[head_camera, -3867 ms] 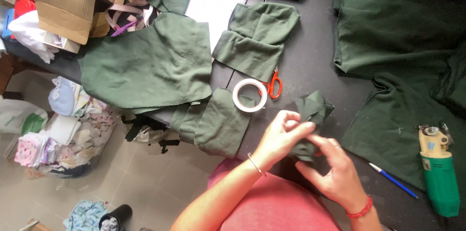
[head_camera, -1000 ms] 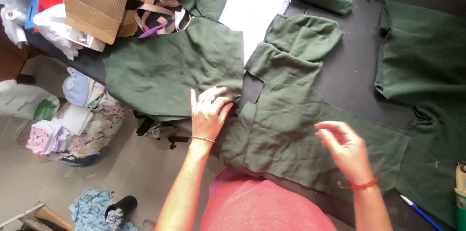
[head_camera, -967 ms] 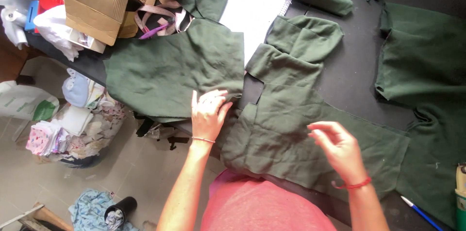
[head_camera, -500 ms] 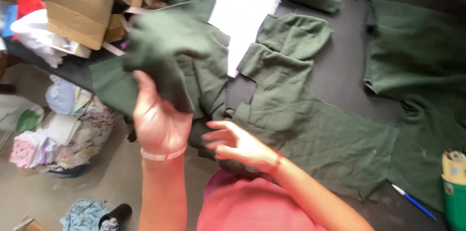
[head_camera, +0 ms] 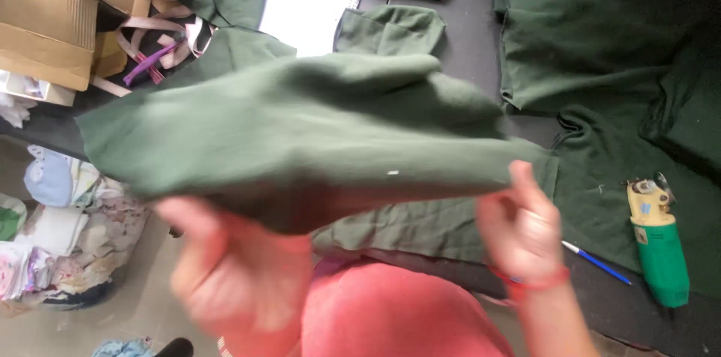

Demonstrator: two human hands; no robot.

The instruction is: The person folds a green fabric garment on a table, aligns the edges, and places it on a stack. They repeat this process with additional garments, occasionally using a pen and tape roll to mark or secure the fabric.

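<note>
- Step in hand, as I judge it: lifting/spreading a cut piece. Green fabric piece is up off the bench, held stretched between both hands, near the body.
- Left hand: blurred, closed on the piece's lower left part from beneath; grip detail can't tell.
- Right hand: fingers pinched on the piece's right end, red wristband just below.
- Next move probably calls for keeping both pinches firm w/ even tension so the cloth doesn't sag or fold; blur makes exact grip unclear.
- Edges: near bench edge runs just under the hands; left of it the floor w/ a rag pile.
- Room: right side has electric cutter and blue pen near the right hand; more green cloth far right; cardboard boxes far left. Bare dark strip mid-far.
</note>
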